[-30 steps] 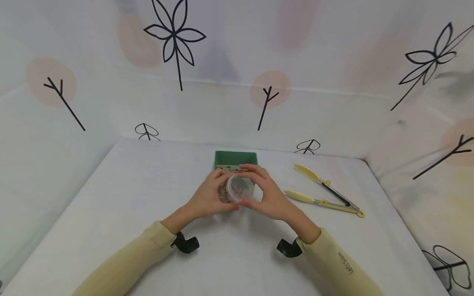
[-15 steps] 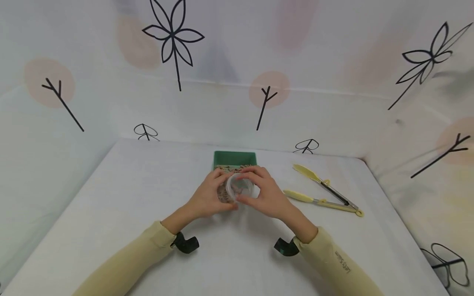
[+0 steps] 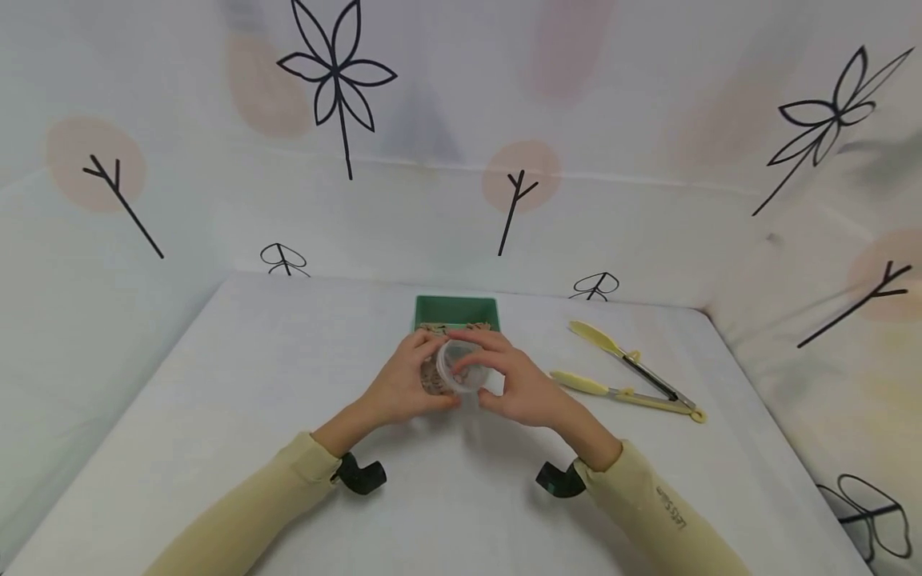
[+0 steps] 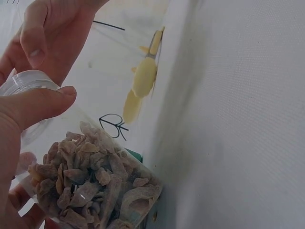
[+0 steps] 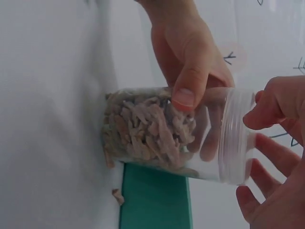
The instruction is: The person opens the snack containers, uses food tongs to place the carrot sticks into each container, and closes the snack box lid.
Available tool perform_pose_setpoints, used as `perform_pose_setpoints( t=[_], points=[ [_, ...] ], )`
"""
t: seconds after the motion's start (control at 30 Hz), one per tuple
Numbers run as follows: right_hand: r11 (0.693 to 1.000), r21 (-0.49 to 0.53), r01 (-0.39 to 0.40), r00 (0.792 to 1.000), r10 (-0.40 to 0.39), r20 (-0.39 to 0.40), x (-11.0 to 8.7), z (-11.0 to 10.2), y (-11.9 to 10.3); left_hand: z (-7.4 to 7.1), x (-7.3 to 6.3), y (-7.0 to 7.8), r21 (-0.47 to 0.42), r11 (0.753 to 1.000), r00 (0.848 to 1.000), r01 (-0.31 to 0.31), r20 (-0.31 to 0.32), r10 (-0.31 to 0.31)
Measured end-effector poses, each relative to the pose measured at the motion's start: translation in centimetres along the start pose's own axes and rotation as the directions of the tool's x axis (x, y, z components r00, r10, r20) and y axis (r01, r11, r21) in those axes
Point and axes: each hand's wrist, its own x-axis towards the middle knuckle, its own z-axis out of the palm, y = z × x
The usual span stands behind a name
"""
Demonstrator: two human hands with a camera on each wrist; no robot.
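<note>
A clear round plastic jar (image 5: 143,131) of shrivelled brown dried pieces (image 4: 90,176) is tilted on its side, its clear ridged lid (image 5: 233,136) toward the right. Around the jar's body my left hand (image 3: 403,386) keeps its grip, the thumb along the near side. My right hand (image 3: 529,390) curves round the lid, its forefinger crossing the lid's face in the head view. The right thumb (image 4: 35,47) sits a little off the lid in the left wrist view.
Behind the jar stands a green rectangular container (image 3: 457,308), with similar brown pieces at its near side. One loose piece (image 5: 118,196) lies beside it on the white tablecloth (image 3: 302,352). Yellow-tipped tongs (image 3: 592,334) lie spread on the right. A patterned cloth backdrop (image 3: 432,216) rises behind.
My right hand's fingers have shifted left across the lid, and its thumb has moved away from the lid's edge. My left hand and the jar hold nearly the same place.
</note>
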Motion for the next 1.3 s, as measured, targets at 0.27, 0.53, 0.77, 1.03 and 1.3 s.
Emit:
perform_pose_setpoints(
  t=[0.27,0.53,0.77,1.03,1.3],
  points=[
    [0.973,-0.170,-0.153,0.980,0.128,-0.152,0.1,0.4,-0.3,-0.1,0.1,0.1,0.005,1.000,1.000,0.028,-0.007,-0.028],
    [0.999,0.047,0.014,1.000,-0.014,-0.001,-0.1,-0.3,0.8,-0.1,0.1,0.1,0.005,1.000,1.000,0.023,0.013,-0.023],
    [0.999,0.036,-0.012,0.998,0.015,-0.064,-0.1,0.4,1.5,0.1,0.1,0.1,0.003,1.000,1.000,0.027,0.005,-0.027],
    [0.991,0.067,-0.114,0.956,0.127,-0.263,-0.1,1.9,0.6,0.2,0.1,0.2,0.015,1.000,1.000,0.007,-0.010,-0.007],
    [0.946,0.321,0.033,0.999,-0.024,-0.033,0.3,0.6,2.6,0.0,0.2,-0.7,-0.008,1.000,1.000,-0.016,0.008,0.016]
  ],
)
